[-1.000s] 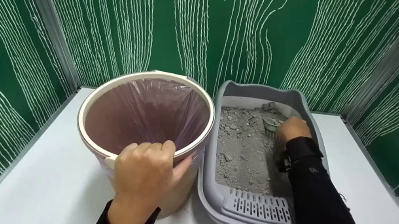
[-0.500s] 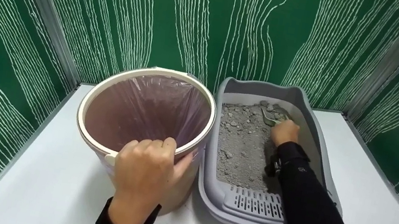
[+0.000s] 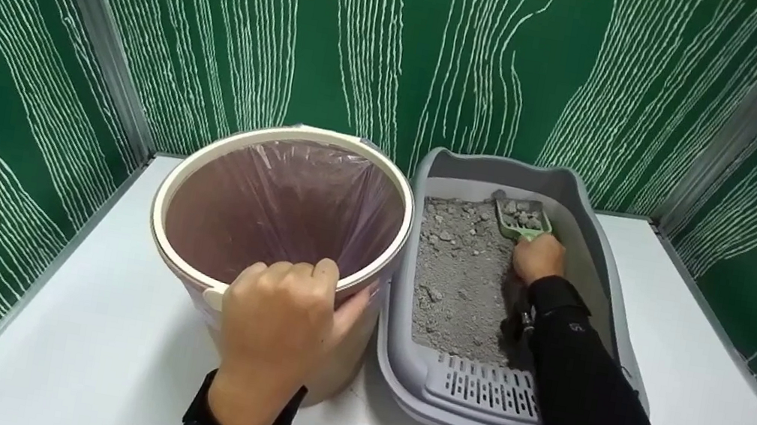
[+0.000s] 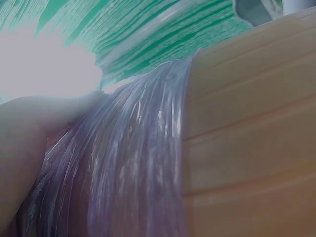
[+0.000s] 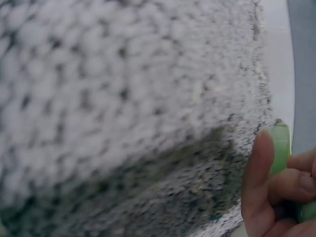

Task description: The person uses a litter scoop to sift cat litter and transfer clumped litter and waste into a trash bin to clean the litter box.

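My left hand [image 3: 282, 319] grips the front rim of a round trash can [image 3: 160, 212] lined with a clear purplish bag [image 3: 308, 178]. In the left wrist view, the bag [image 4: 143, 153] folds down over the can's ribbed wall [image 4: 247, 128] beside my thumb. To the right, my right hand [image 3: 540, 259] holds the handle of a green litter scoop [image 3: 526, 231] inside a grey litter box [image 3: 402, 300]. Grey clumps fill the scoop, which lies close over the litter [image 3: 460, 294] at the box's back right. The scoop's handle [image 5: 281, 145] shows between the fingers in the right wrist view.
The trash can and litter box stand side by side on a white table [image 3: 78, 332]. A slotted ledge [image 3: 483, 389] forms the box's front. Green walls [image 3: 346, 32] with white lines enclose the table on three sides.
My right hand has shifted slightly left, and the scoop has turned from tilted in the litter to nearly level, with clumps now showing in it. My left hand stays on the rim.
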Demonstrator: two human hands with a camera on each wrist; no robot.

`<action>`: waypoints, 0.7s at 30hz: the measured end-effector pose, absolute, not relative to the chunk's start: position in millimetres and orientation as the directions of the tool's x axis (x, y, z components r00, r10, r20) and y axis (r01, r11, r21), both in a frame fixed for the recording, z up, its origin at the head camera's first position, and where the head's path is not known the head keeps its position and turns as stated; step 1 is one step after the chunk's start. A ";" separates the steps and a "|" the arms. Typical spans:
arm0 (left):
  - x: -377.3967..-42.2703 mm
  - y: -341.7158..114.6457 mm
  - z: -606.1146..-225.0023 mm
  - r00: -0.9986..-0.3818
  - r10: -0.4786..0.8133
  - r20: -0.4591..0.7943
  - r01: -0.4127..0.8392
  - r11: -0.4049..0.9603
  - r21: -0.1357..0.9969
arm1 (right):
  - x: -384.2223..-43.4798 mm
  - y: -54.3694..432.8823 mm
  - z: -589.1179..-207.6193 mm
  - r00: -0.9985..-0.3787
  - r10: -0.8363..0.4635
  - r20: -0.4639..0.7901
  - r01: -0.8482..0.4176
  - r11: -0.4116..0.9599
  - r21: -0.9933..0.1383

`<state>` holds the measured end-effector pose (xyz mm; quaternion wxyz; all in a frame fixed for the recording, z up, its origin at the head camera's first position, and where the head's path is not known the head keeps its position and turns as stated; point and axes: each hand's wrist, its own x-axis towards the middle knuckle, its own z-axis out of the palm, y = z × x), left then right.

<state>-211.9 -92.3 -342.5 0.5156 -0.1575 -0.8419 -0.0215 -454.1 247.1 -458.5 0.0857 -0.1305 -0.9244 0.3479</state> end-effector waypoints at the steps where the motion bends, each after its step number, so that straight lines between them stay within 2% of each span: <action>1: -211.7 -92.1 -342.4 -0.416 0.241 0.877 0.290 0.949 -0.124 | -452.8 248.0 -456.8 -0.952 0.298 0.064 0.181 0.722 -0.667; 8: -209.6 -92.6 -340.7 -0.429 0.241 0.870 0.297 0.948 -0.116 | -447.5 253.4 -444.7 -0.954 0.295 0.059 0.184 0.729 -0.659; 17: -208.7 -92.6 -339.8 -0.443 0.237 0.865 0.298 0.949 -0.108 | -432.3 256.8 -427.0 -0.955 0.291 0.063 0.163 0.687 -0.708; 21: -207.6 -91.9 -340.2 -0.454 0.239 0.858 0.306 0.947 -0.101 | -419.0 259.4 -413.7 -0.963 0.262 0.067 0.148 0.717 -0.681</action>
